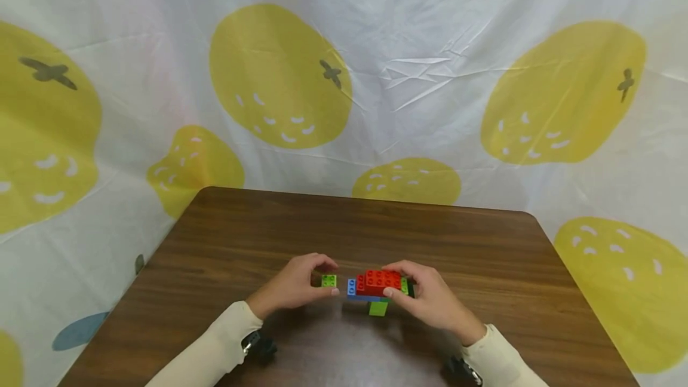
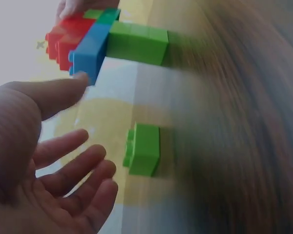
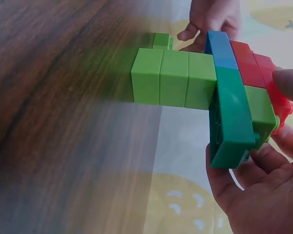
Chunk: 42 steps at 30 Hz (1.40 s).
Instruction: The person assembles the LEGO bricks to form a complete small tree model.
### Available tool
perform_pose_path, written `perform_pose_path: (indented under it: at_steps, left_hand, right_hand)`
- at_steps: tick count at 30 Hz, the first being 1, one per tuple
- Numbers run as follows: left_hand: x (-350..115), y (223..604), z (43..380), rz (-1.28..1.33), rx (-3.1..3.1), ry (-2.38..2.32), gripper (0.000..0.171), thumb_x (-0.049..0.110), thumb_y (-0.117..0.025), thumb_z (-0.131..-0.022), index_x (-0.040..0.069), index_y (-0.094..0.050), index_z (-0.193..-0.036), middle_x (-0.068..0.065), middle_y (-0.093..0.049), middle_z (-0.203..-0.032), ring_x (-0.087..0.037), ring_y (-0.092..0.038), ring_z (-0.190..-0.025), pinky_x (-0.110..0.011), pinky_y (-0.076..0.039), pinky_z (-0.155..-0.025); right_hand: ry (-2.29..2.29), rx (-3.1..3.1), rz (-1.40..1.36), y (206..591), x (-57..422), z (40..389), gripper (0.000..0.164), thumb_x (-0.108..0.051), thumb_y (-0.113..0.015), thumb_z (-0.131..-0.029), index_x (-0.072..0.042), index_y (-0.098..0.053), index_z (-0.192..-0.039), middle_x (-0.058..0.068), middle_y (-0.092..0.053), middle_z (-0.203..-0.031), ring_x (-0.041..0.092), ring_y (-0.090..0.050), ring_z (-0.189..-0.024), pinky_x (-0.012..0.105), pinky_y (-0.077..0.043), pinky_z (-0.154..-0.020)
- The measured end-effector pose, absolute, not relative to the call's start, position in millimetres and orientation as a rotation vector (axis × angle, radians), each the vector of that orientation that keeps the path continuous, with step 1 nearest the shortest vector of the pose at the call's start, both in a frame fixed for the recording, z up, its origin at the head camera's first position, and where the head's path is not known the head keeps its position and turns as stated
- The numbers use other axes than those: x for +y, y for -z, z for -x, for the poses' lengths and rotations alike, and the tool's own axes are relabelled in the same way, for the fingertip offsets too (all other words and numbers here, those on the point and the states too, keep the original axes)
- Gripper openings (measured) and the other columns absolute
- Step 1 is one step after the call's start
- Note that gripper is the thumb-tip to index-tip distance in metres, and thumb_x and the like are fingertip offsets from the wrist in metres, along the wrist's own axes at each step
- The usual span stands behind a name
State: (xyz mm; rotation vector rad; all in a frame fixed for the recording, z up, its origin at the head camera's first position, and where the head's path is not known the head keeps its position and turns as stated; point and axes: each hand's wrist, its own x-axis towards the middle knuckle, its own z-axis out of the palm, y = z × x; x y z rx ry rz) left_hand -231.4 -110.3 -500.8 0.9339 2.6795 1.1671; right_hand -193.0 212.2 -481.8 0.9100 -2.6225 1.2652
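Note:
A building-brick structure (image 1: 383, 282) stands on a column of stacked light green bricks (image 3: 174, 78). Across that column lie a blue brick (image 2: 92, 51) and a dark green brick (image 3: 234, 114), topped by red bricks (image 1: 383, 280) and a light green one (image 3: 260, 105). My right hand (image 1: 430, 297) grips the upper part, thumb at the near side of the red and fingers behind. To the left, a single light green brick (image 2: 145, 148) sits studs up on the table. My left hand (image 1: 292, 282) is around it with fingers spread, not touching it in the left wrist view.
The brown wooden table (image 1: 301, 220) has its far edge against a white curtain (image 1: 398, 112) printed with yellow fruit. Dark wrist-worn devices (image 1: 260, 345) sit at both cuffs, close over the tabletop.

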Motion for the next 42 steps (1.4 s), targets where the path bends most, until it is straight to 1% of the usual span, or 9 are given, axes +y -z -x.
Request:
perform_pose_path:
  at_steps: [3,10,14,19,26,29,33,37,42]
  left_hand:
    - [-116.4,503.3,231.9,-0.911,2.726,-1.105,0.048,0.032,-0.087,-0.089,0.008,-0.07,-0.126,-0.005,-0.073,-0.122,-0.023,-0.069,-0.115,-0.046,-0.057,-0.102]
    - [-124.1,508.4,234.3,-0.885,2.753,-1.025,0.05,0.03,-0.091,-0.084,0.009,-0.071,-0.125,-0.003,-0.073,-0.121,-0.022,-0.07,-0.115,-0.046,-0.056,-0.102]
    - [-122.2,511.8,235.8,-0.906,2.751,-0.98,0.052,0.033,-0.091,-0.084,0.009,-0.07,-0.125,-0.003,-0.072,-0.12,-0.021,-0.069,-0.111,-0.043,-0.057,-0.098]
    - [-113.1,514.6,238.8,-0.909,2.734,-0.949,0.049,0.034,-0.09,-0.086,0.011,-0.07,-0.125,0.0,-0.071,-0.116,-0.015,-0.066,-0.103,-0.038,-0.057,-0.091]
    - [-100.6,519.9,240.1,-0.933,2.751,-0.916,0.043,0.024,-0.09,-0.086,0.009,-0.071,-0.121,-0.002,-0.072,-0.114,-0.016,-0.066,-0.098,-0.035,-0.056,-0.087]
    - [-97.7,520.3,239.8,-0.929,2.756,-0.917,0.039,0.02,-0.089,-0.086,0.009,-0.072,-0.12,-0.002,-0.073,-0.112,-0.017,-0.066,-0.097,-0.033,-0.055,-0.085]
    - [-95.9,519.0,239.8,-0.927,2.768,-0.922,0.034,0.018,-0.089,-0.086,0.01,-0.074,-0.115,0.0,-0.072,-0.105,-0.015,-0.064,-0.092,-0.031,-0.054,-0.081]
    - [-96.1,518.5,240.0,-0.911,2.776,-0.939,0.03,0.021,-0.089,-0.087,0.011,-0.075,-0.113,0.003,-0.071,-0.101,-0.009,-0.062,-0.088,-0.028,-0.053,-0.079]
    - [-96.3,514.8,239.7,-0.885,2.782,-0.986,0.03,0.023,-0.087,-0.089,0.011,-0.075,-0.115,0.003,-0.071,-0.1,-0.008,-0.061,-0.086,-0.027,-0.052,-0.076]
  right_hand:
    - [-1.259,-2.64,-0.908,483.3,212.2,191.8,0.033,-0.031,-0.078,-0.098,-0.022,-0.069,-0.128,-0.007,-0.075,-0.109,0.003,-0.064,-0.08,0.027,-0.056,-0.068]
    - [-1.251,-2.645,-0.904,483.7,211.7,191.7,0.033,-0.031,-0.079,-0.097,-0.025,-0.069,-0.128,-0.01,-0.075,-0.105,0.004,-0.063,-0.078,0.027,-0.055,-0.066]
    - [-1.247,-2.648,-0.907,484.1,212.0,192.9,0.033,-0.031,-0.079,-0.097,-0.025,-0.068,-0.128,-0.01,-0.075,-0.104,0.003,-0.063,-0.078,0.026,-0.054,-0.066]
    - [-1.235,-2.648,-0.902,484.4,214.2,193.9,0.034,-0.031,-0.079,-0.097,-0.025,-0.069,-0.128,-0.008,-0.075,-0.106,0.003,-0.064,-0.079,0.027,-0.055,-0.067]
    - [-1.228,-2.654,-0.893,482.8,223.2,191.0,0.043,-0.029,-0.079,-0.097,-0.018,-0.067,-0.137,-0.001,-0.077,-0.119,0.008,-0.069,-0.091,0.029,-0.059,-0.075]
    - [-1.22,-2.637,-0.886,480.7,226.8,190.0,0.041,-0.027,-0.079,-0.097,-0.017,-0.068,-0.135,-0.001,-0.077,-0.12,0.01,-0.07,-0.093,0.029,-0.06,-0.078]
    - [-1.253,-2.621,-0.888,478.6,228.5,189.8,0.035,-0.024,-0.081,-0.095,-0.017,-0.071,-0.128,-0.005,-0.077,-0.112,0.011,-0.071,-0.089,0.03,-0.061,-0.078]
    - [-1.319,-2.615,-0.895,478.6,227.9,189.3,0.03,-0.023,-0.083,-0.094,-0.018,-0.073,-0.122,-0.005,-0.077,-0.101,0.012,-0.071,-0.084,0.029,-0.062,-0.072]
    - [-1.304,-2.601,-0.91,480.5,227.8,188.5,0.027,-0.024,-0.083,-0.094,-0.018,-0.074,-0.119,-0.006,-0.077,-0.098,0.008,-0.07,-0.082,0.028,-0.061,-0.072]
